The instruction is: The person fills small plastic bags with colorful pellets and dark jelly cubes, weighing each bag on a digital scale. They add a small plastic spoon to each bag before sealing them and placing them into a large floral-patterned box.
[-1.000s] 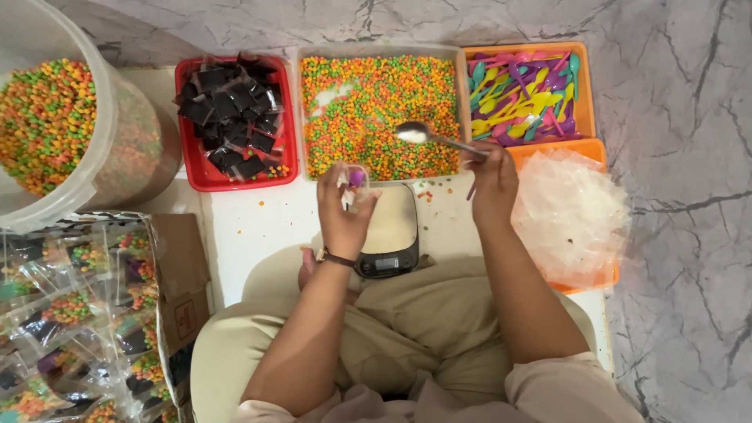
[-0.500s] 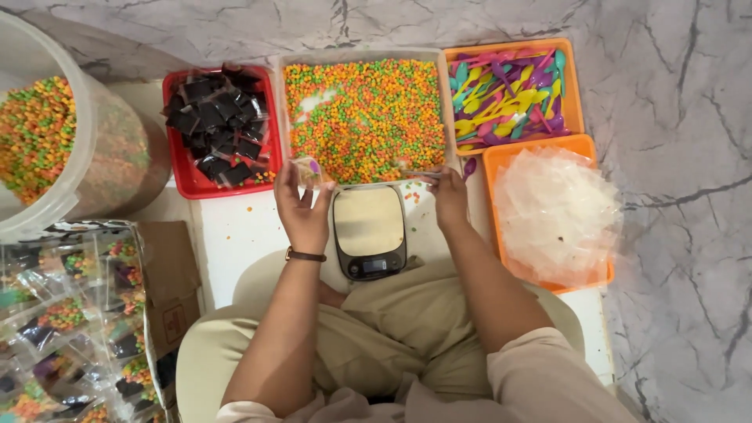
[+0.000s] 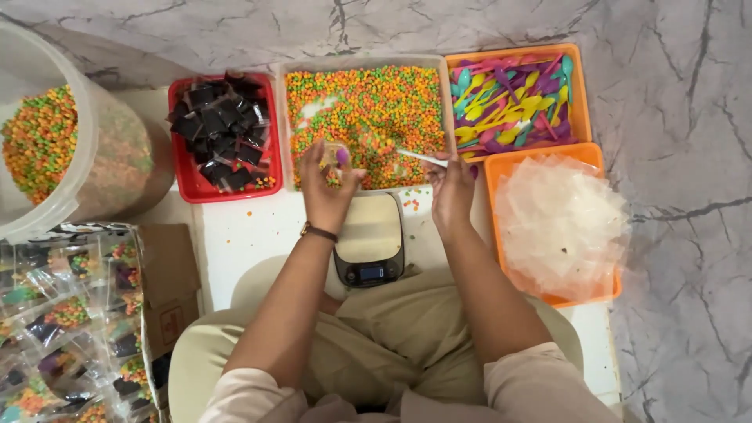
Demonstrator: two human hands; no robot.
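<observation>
We see a small clear pouch point(image 3: 335, 154) pinched upright in the left hand point(image 3: 327, 188), its mouth just over the near edge of the clear tray of orange, green and yellow pellets point(image 3: 368, 117). Something small and purple sits at the pouch's right side, by the fingertips. The left grip is clamped on the pouch, thumb to one side, fingers to the other.

The right hand point(image 3: 452, 188) has its grip closed round the handle of a metal spoon point(image 3: 415, 157), which points leftward toward the pouch, its bowl low over the pellets. We cannot tell whether the bowl is loaded.

Just below and between both hands, a small digital kitchen scale point(image 3: 370, 243) rests on the white surface point(image 3: 243, 243), its platform bare, touching neither hand. A few stray pellets lie on the surface beside the scale's upper right corner.

Left of the pellet tray stands a red tray of small black sachets point(image 3: 222, 133). Right of it, an orange tray of coloured plastic spoons point(image 3: 513, 98), and below that, another orange tray piled with empty clear bags point(image 3: 560, 223).

Further left, a large clear bucket point(image 3: 63, 149) holds more pellets. At bottom left lie filled, sealed packets point(image 3: 63, 329) beside a cardboard box point(image 3: 168, 286).
</observation>
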